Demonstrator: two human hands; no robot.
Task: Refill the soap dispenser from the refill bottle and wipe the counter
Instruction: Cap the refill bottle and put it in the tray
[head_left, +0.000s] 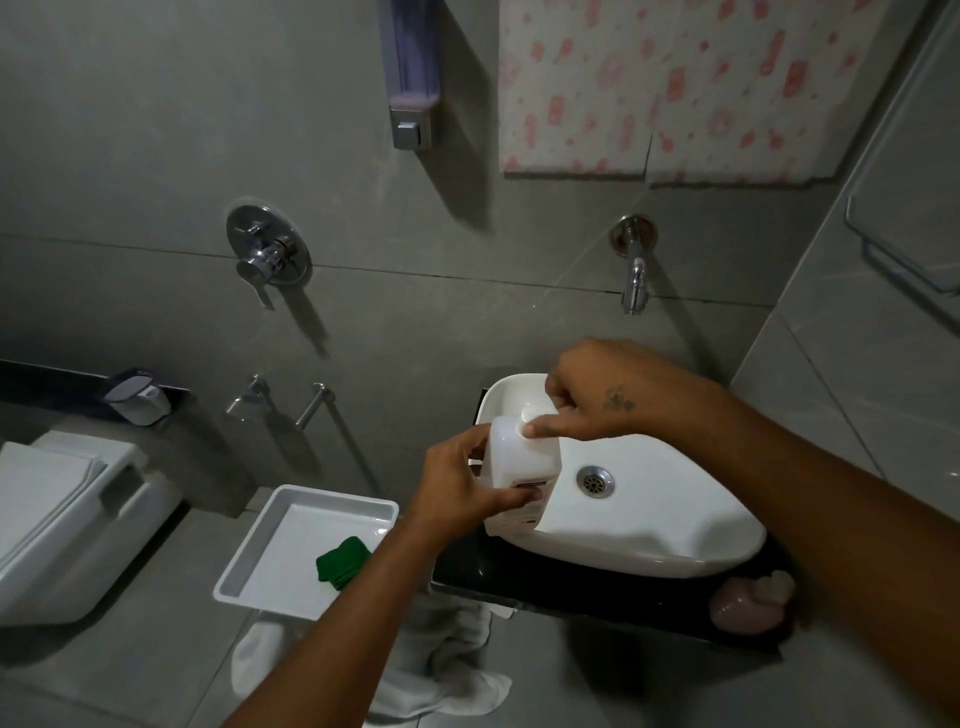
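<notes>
A white refill bottle (522, 457) stands on the black counter (571, 587) at the left edge of the white basin (675, 519). My left hand (460, 486) grips the bottle's body from the left. My right hand (597, 397) is over its top, fingers pinched on the white cap (531, 414). The wall-mounted soap dispenser (410, 73), with a purple tank and metal button, hangs high on the wall above. A green cloth (343, 562) lies in a white tray (260, 545) to the left, partly hidden by my left forearm.
A wall tap (635, 280) juts out over the basin, and a mixer valve (267, 252) sits to its left. A toilet (67, 514) stands at the left. A pink soap bar (750, 605) lies on the counter's front right. A white towel (441, 670) hangs below the counter.
</notes>
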